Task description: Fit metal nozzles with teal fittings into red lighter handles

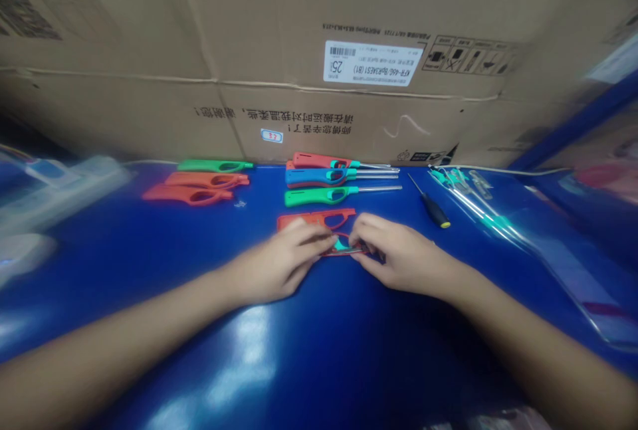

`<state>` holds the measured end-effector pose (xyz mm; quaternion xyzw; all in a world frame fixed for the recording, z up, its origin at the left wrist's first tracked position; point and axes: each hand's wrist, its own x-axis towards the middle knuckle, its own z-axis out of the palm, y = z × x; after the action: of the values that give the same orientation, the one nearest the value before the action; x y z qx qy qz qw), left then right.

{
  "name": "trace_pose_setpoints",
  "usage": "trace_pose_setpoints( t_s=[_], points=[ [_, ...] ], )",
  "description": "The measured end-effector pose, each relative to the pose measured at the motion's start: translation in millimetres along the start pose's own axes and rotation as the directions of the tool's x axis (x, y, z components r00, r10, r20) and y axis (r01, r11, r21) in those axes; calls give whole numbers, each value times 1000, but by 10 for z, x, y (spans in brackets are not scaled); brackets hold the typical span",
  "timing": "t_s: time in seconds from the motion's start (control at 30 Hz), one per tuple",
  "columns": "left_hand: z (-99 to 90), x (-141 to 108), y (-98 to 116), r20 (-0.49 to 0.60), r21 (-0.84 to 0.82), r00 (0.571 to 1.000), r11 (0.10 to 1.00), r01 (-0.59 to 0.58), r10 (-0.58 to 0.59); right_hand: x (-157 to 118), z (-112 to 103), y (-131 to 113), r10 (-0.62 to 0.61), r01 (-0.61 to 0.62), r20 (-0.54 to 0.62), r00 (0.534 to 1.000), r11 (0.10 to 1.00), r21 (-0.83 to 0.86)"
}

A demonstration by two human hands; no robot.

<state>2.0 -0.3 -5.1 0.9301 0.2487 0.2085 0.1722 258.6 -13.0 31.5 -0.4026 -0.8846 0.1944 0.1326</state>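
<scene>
Between my two hands, low over the blue table, is a red lighter shell (343, 252) with a teal part (341, 244) in it. My left hand (286, 258) has its fingers closed on the shell's left side, and its palm side is hidden. At the shell's right end, the thumb and fingers of my right hand (393, 250) pinch it. Just beyond the fingers lies another red shell half (341, 217) with a loop-shaped handle opening, partly covered by my left hand.
Assembled lighters (319, 197) with metal tubes lie behind my hands. Green and orange shells (199, 181) are at the left, near a white power strip (84, 184). A screwdriver (433, 209) and clear bags of parts (498, 220) lie right. A cardboard wall (279, 31) stands behind.
</scene>
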Motion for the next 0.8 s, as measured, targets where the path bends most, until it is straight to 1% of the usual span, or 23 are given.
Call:
trace_pose_setpoints(
  t_s=[0.1, 0.2, 0.27, 0.6, 0.7, 0.8],
  points=[
    [-3, -5, 12, 25, 40, 1000, 999, 14, -15, 6, 9, -4, 23, -23, 6, 1000, 1000, -11],
    [2, -16, 11, 18, 34, 1000, 999, 15, -16, 8, 20, 0, 70, -70, -11, 998, 997, 15],
    [7, -22, 5, 9, 23, 1000, 1000, 10, -11, 10, 24, 8, 78, -78, -6, 997, 997, 24],
    [0, -20, 9, 5, -15, 1000, 1000, 7, -6, -1, 15, 28, 22, -22, 4, 1000, 998, 67],
    [-10, -24, 5, 36, -6, 999, 1000, 5, -5, -3, 28, 20, 16, -15, -20, 1000, 998, 54],
    [-22, -22, 3, 68, 15, 998, 1000, -12, 11, 12, 54, 22, 35, -34, -42, 998, 999, 35]
  ],
)
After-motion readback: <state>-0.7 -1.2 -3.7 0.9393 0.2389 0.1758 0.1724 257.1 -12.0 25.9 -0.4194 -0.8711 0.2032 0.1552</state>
